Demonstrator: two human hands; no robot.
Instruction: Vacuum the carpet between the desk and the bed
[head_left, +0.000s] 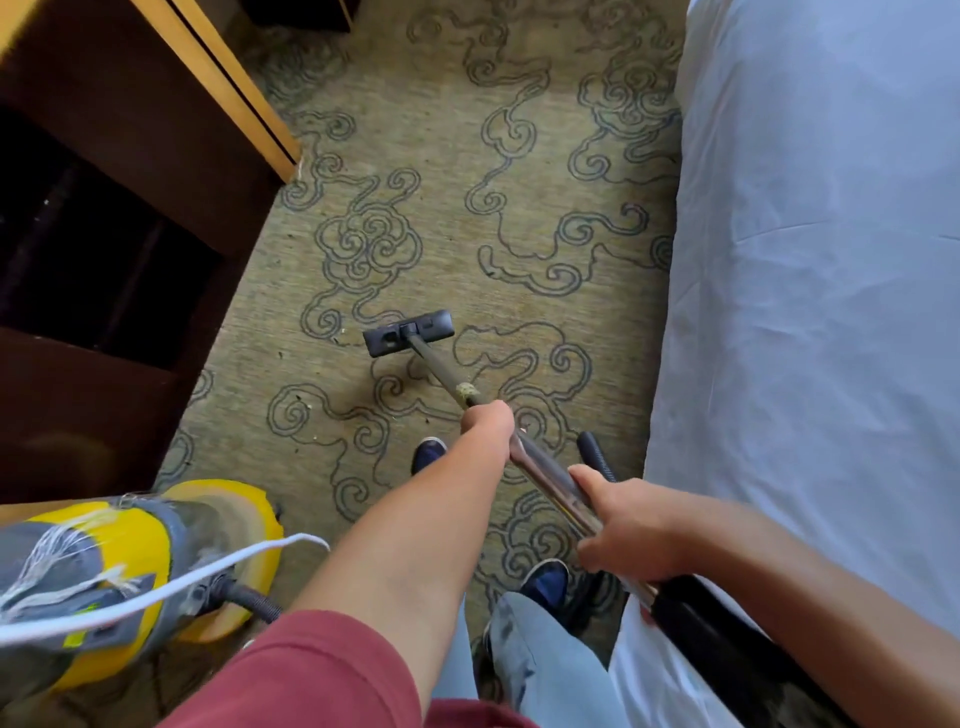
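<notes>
Your left hand (485, 422) is clamped around the wand (441, 376) lower down; your right hand (621, 525) is wrapped around its upper metal section. Floor head (409, 332) sits flat on the carpet (441, 171), between desk (156, 171) and bed (810, 260), nearer the desk. Risk: canister (156, 566) and white cord (208, 582) trail beside the desk; a long stroke could snag them.
</notes>
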